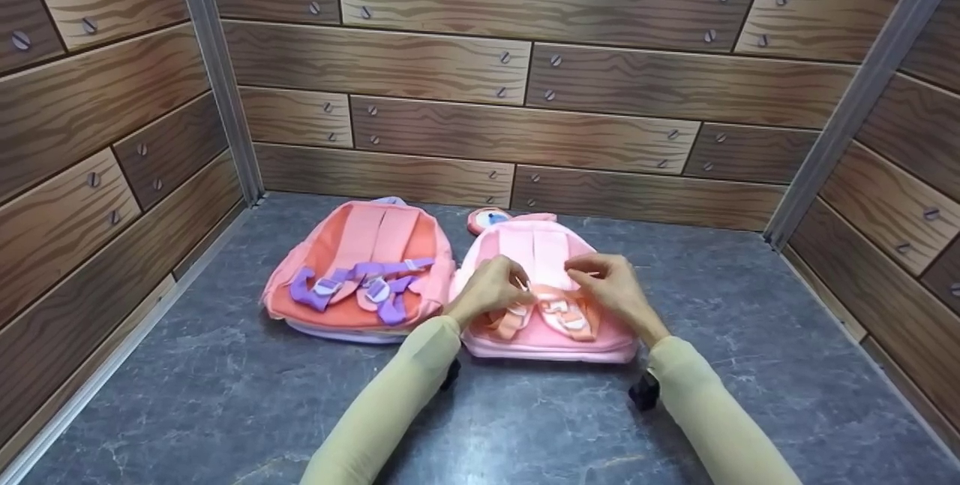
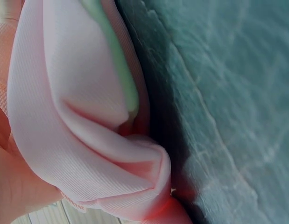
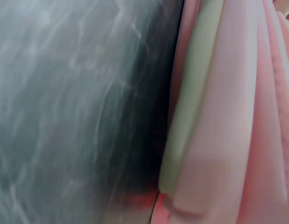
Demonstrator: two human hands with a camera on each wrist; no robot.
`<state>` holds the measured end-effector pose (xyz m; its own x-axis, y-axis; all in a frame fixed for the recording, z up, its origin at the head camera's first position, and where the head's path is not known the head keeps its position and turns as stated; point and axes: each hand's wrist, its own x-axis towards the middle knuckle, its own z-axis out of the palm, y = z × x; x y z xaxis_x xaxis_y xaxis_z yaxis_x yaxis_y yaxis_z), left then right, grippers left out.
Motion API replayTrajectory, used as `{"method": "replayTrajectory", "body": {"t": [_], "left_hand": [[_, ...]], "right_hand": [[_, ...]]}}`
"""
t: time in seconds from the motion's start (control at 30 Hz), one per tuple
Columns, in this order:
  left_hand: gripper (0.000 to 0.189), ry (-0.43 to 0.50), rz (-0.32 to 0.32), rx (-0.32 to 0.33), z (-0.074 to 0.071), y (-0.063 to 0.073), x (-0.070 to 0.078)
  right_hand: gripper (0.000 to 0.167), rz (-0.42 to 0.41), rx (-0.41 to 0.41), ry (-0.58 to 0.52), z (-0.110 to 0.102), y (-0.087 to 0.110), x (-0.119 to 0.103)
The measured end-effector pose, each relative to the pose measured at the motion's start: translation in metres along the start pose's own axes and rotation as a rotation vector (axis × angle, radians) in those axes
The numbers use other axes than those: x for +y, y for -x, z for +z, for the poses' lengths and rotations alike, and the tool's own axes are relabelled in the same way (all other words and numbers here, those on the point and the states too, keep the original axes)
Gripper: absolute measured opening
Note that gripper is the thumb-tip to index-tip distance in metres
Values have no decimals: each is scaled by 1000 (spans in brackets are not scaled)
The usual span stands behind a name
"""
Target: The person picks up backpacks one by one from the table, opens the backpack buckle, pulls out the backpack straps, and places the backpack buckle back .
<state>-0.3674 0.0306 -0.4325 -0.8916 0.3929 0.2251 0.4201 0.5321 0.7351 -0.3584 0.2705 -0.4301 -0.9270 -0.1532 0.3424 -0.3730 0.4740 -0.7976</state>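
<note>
Orange backpack: We had it lying strap side up just left of the pink backpack, the two touching along their sides, its purple straps crossed over its back and no hand on it.

Left hand: We kept it on the left half of the pink backpack, fingers curled around the upper end of a strap; it looked like a pinch grip, though the fingertips were partly hidden from the head view.

Pink backpack: We had it flat on the grey tabletop, straps up, directly ahead of both forearms, with its top toward the back wall and its bottom edge toward us. Its long axis ran away from us, and so did its orange straps.

Round tag: We saw it at the pink backpack's far left corner, resting on the tabletop.

Right hand: We kept it on the right half of the pink backpack, fingers bent and closed on strap fabric near the middle, opposite the left hand.

Key relation: We judged the two hands about equally near the straps, one on each side of the pink backpack's centre line, with the straps trailing from the fingers toward us.

Wrist views: We saw only pink fabric folds against the grey surface, and no fingers clearly.
</note>
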Motion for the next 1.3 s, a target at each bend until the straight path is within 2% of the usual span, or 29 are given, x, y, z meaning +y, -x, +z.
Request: {"method": "replayTrajectory", "body": {"t": [0.3,0.43,0.7,0.9,1.17,1.3], "left_hand": [[17,-12,12,-5,0,0,0],[19,-18,3,-5,1,0,2],[18,-2,31,29,2,-1,2],[14,38,65,7,1,0,1],[13,110,15,-32,-2,2,1],[15,115,11,-36,-3,2,-1]], "right_hand": [[25,-42,-182,-4,16,3,-4],[24,-64,-230,1,20,3,-3],[17,-80,-249,53,28,1,-5],[18,-96,-243,38,31,0,-4],[15,-109,-240,49,35,0,-5],[15,-104,-240,60,36,0,-6]]}}
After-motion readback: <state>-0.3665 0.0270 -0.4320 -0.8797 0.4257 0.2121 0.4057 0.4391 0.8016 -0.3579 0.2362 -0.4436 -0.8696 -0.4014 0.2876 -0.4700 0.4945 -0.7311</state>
